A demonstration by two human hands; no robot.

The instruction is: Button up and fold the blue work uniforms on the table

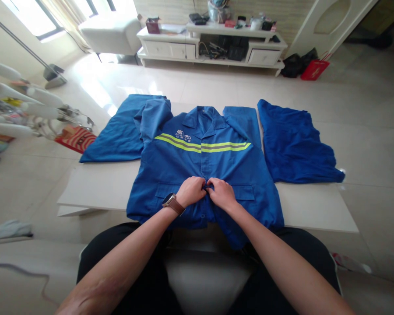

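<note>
A blue work jacket with a yellow-and-grey reflective stripe lies front side up, its collar pointing away from me. My left hand, with a watch on the wrist, pinches the front edge at the jacket's middle. Right beside it, my right hand is closed on the opposite front edge, the fingertips of both hands nearly touching. Above the hands the front is closed; below them it parts, and a button shows on the lower left flap. The fingers hide whatever fastening is between them.
Under the jacket is a low white table. Folded blue cloth lies at its left, and more blue cloth at its right. A rack of white thread cones stands left. A white TV cabinet is along the far wall.
</note>
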